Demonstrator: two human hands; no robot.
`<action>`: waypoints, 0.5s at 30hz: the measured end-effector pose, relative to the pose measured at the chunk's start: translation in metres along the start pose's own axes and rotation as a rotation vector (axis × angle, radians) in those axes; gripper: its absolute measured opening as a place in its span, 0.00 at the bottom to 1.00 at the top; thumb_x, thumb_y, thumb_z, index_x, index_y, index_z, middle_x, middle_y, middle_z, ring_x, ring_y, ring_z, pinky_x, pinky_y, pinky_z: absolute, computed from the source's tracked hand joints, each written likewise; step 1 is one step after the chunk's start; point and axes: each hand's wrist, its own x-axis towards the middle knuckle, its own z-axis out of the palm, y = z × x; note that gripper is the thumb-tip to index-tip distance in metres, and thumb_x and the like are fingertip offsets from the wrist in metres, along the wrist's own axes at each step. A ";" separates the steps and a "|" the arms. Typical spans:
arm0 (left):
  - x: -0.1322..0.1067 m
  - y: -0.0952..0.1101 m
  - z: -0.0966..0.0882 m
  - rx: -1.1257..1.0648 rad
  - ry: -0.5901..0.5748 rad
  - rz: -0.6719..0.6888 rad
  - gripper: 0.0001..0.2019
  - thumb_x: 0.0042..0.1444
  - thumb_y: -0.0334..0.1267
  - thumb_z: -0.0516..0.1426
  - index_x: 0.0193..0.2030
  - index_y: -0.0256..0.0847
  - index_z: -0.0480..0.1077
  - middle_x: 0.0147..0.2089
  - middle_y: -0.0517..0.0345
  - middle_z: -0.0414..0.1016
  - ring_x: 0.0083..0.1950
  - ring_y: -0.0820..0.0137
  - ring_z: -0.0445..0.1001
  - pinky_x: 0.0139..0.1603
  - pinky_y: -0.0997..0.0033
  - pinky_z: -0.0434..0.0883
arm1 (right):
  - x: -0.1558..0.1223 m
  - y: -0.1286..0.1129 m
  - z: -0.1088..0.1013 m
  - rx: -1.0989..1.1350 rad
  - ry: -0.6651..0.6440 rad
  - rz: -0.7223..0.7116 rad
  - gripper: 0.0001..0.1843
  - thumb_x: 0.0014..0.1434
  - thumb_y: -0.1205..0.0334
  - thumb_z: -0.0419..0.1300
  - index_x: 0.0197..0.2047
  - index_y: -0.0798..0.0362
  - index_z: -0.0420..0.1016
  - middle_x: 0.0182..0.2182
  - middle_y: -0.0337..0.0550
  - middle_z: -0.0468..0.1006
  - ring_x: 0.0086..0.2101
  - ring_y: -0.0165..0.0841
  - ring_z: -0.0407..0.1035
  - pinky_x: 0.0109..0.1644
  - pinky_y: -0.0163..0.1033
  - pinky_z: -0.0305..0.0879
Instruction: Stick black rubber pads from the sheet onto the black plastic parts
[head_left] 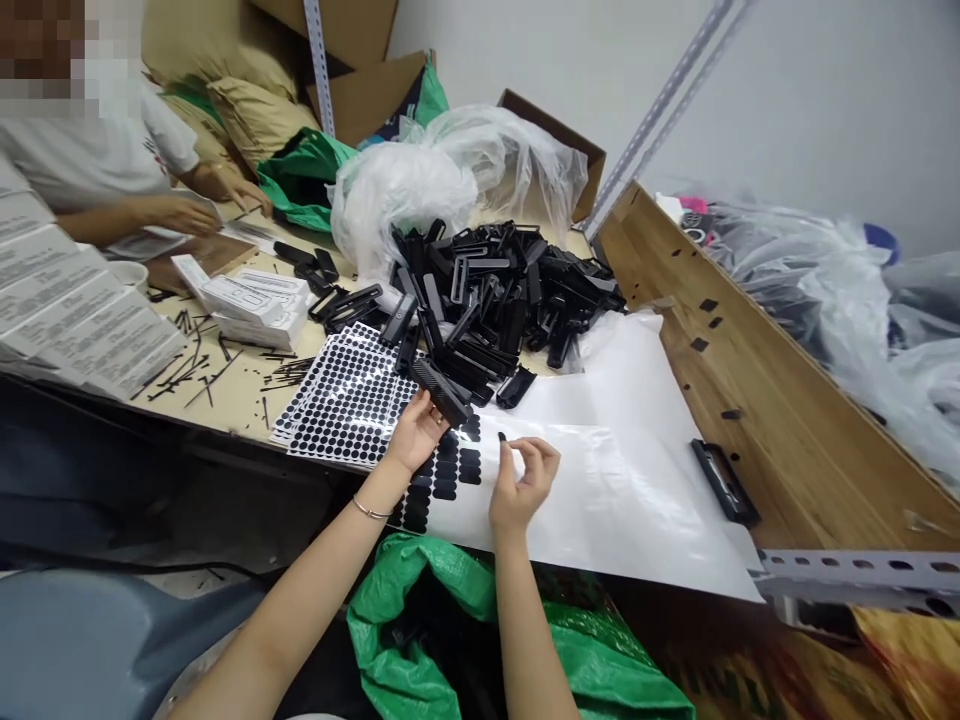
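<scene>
My left hand (417, 432) grips a long black plastic part (442, 391) just above a white sheet (622, 480) of black oval stickers (450, 470). My right hand (523, 482) hovers over that sheet with thumb and forefinger pinched on a small black sticker (502, 437). A large heap of similar black plastic parts (495, 290) lies right behind both hands.
Sheets of round black dots (349, 400) lie left of my hands. Another person's hands (202, 200) work at the far left beside white leaflets (251, 300). A wooden board (750, 400) slopes along the right with one black part (724, 482) by it. A green bag (420, 640) gapes below.
</scene>
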 end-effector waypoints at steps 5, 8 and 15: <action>0.001 0.001 0.001 0.038 -0.012 -0.044 0.02 0.57 0.32 0.58 0.37 0.42 0.72 0.32 0.62 0.79 0.34 0.71 0.78 0.50 0.61 0.74 | 0.011 -0.010 -0.007 0.167 -0.158 0.211 0.10 0.56 0.52 0.61 0.34 0.51 0.75 0.42 0.45 0.68 0.47 0.39 0.66 0.51 0.49 0.66; 0.001 0.000 0.001 0.045 -0.009 -0.017 0.03 0.57 0.31 0.59 0.37 0.42 0.72 0.34 0.62 0.78 0.35 0.72 0.77 0.46 0.67 0.73 | 0.013 -0.016 -0.001 0.214 -0.275 0.286 0.11 0.54 0.52 0.63 0.32 0.51 0.75 0.44 0.47 0.70 0.46 0.39 0.67 0.50 0.47 0.67; 0.000 -0.004 -0.003 0.135 -0.063 -0.006 0.12 0.51 0.28 0.64 0.42 0.41 0.71 0.36 0.63 0.79 0.35 0.76 0.76 0.47 0.72 0.72 | 0.018 -0.004 0.023 0.280 -0.446 0.364 0.13 0.55 0.49 0.61 0.32 0.51 0.73 0.46 0.48 0.74 0.48 0.39 0.68 0.49 0.46 0.68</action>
